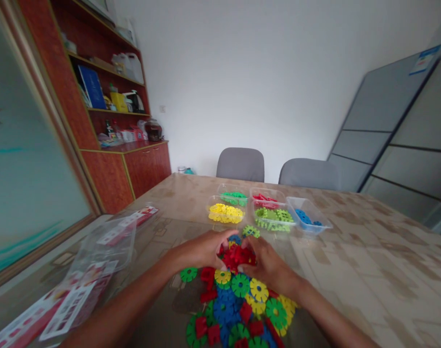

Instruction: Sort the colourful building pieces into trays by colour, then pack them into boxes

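A cluster of small red plastic pieces (236,257) is located between the two hands, at the far end of a mixed pile of green, yellow, blue and red plastic pieces (225,307). The left hand (216,247) and the right hand (264,257) grip the cluster from opposite sides, fingers and thumbs bent inward around it. A lime-green notched piece (251,231) lies just beyond the hands. Farther out, five clear plastic boxes (326,224) hold yellow, green, red, lime-green and blue pieces, sorted by colour. Clear plastic packaging with printed cards (78,299) lies on the left side of the brown patterned table (361,270). Two grey chairs (240,164) stand at the far edge.
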Motion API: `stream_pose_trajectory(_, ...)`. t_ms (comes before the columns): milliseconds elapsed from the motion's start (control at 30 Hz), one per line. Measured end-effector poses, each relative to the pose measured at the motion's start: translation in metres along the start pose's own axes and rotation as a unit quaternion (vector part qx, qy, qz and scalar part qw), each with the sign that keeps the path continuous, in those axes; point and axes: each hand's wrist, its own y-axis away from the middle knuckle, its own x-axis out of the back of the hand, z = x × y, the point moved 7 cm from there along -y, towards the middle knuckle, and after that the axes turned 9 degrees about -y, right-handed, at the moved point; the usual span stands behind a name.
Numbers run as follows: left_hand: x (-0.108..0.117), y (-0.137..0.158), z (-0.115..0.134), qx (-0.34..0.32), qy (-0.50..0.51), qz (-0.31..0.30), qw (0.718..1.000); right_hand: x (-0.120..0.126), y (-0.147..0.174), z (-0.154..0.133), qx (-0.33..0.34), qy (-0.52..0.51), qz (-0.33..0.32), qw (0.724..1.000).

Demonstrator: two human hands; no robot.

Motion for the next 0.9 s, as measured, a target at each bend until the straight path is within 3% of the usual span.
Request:
stream_pose_trajectory(200, 0.005, 0.003, 0.001, -0.012, 0.035, -0.020, 0.999, -0.004, 0.002, -0.009, 0.037, 0.006, -0.021, 0.999)
stream_pose_trajectory(333, 0.020, 0.009, -0.008, 0.018, 0.062, -0.021, 0.998, -0.008, 0.002, -0.018, 0.069, 0.015, -0.022, 0.997)
stream_pose_trajectory(533, 0.029, 0.011, -0.010, -0.027, 0.059, -0.001, 0.998, -0.005, -0.001, -0.025, 0.057, 0.037, -0.011, 0.998)
stream_pose_trajectory(667, 0.036, 0.011, -0.019, -0.014, 0.037, 0.034, 0.999, -0.018, -0.001, -0.024, 0.052, 0.056, -0.035, 0.996)
stream_pose_trajectory(900, 0.032, 0.010, -0.017, -0.017, 0.020, 0.026, 0.999, -0.023, 0.000, -0.023, 0.006, 0.039, -0.030, 0.999)
